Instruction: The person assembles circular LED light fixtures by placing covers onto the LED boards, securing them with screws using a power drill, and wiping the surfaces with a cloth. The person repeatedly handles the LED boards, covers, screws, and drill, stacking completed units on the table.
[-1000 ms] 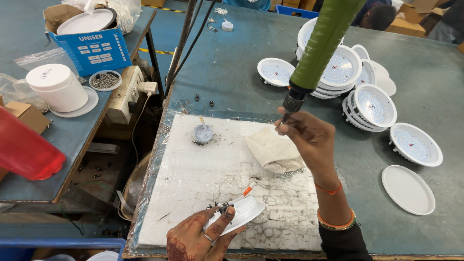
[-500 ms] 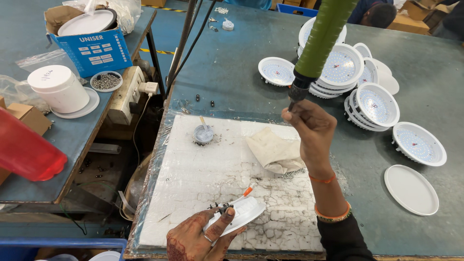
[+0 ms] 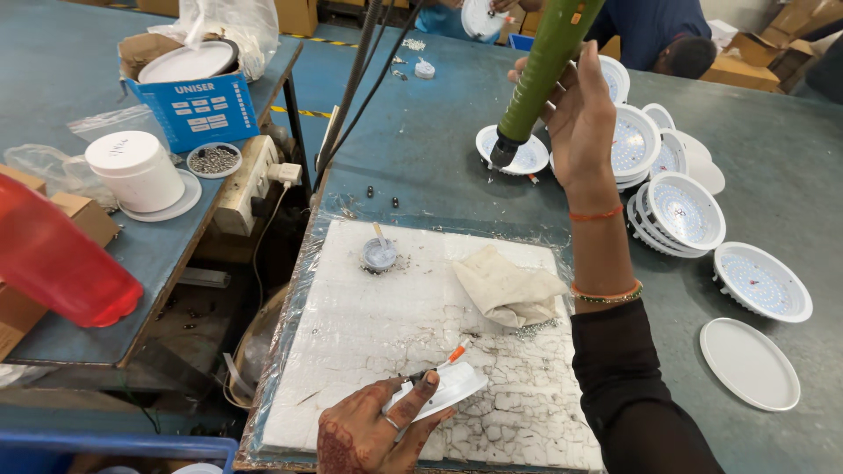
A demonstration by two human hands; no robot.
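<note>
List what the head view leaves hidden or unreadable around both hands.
- Green screwdriver: top cut off by frame edge; right hand hides part of its body.
- White part: left hand covers its near end.
- Small dish: contents too small to identify.

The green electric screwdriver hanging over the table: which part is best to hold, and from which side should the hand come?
Grip the green screwdriver around its thick barrel, above the dark tip. It hangs tilted, tip down and to the left, so coming from the right side suits it, as the right hand does now, leaving the tip free.
</note>
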